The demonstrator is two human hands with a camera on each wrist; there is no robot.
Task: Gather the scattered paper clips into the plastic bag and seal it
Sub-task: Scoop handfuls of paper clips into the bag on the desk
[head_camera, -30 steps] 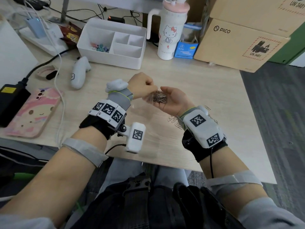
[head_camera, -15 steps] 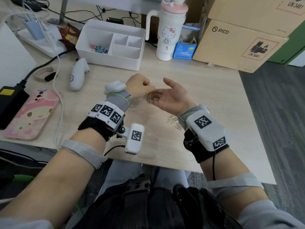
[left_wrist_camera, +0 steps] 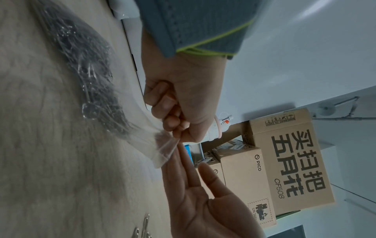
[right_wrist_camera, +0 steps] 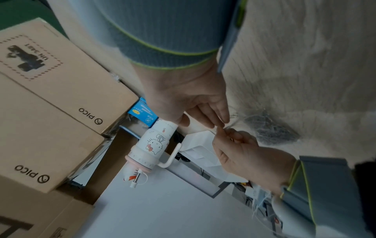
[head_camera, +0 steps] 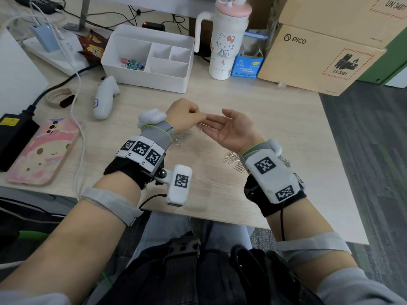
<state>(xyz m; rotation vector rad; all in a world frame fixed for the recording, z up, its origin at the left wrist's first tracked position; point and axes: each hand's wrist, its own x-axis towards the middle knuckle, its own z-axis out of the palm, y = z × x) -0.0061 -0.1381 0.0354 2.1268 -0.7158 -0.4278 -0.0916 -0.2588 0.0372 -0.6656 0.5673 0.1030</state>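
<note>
A clear plastic bag (head_camera: pixel 179 137) holding several silver paper clips hangs down to the wooden table (head_camera: pixel 253 100) below my left hand (head_camera: pixel 197 118), which pinches the bag's mouth corner. In the left wrist view the clips darken the bag (left_wrist_camera: pixel 91 80), and my left hand (left_wrist_camera: pixel 179 135) grips its top edge. My right hand (head_camera: pixel 218 122) is open, palm up and empty, its fingertips (right_wrist_camera: pixel 221 122) by that pinch. More loose paper clips (head_camera: pixel 233 160) lie on the table by my right wrist.
Behind the hands stand a white divided organizer (head_camera: pixel 149 60), a cartoon-cat tumbler (head_camera: pixel 226 40), a blue box (head_camera: pixel 246 67) and cardboard boxes (head_camera: pixel 319 58). A white controller (head_camera: pixel 104 100), a pink phone (head_camera: pixel 41 150), a black adapter (head_camera: pixel 13 137) and cables lie left.
The pile of clips that lay in my right palm is gone from it, and the palm has flattened out empty. The bag under my left hand now shows clips inside.
</note>
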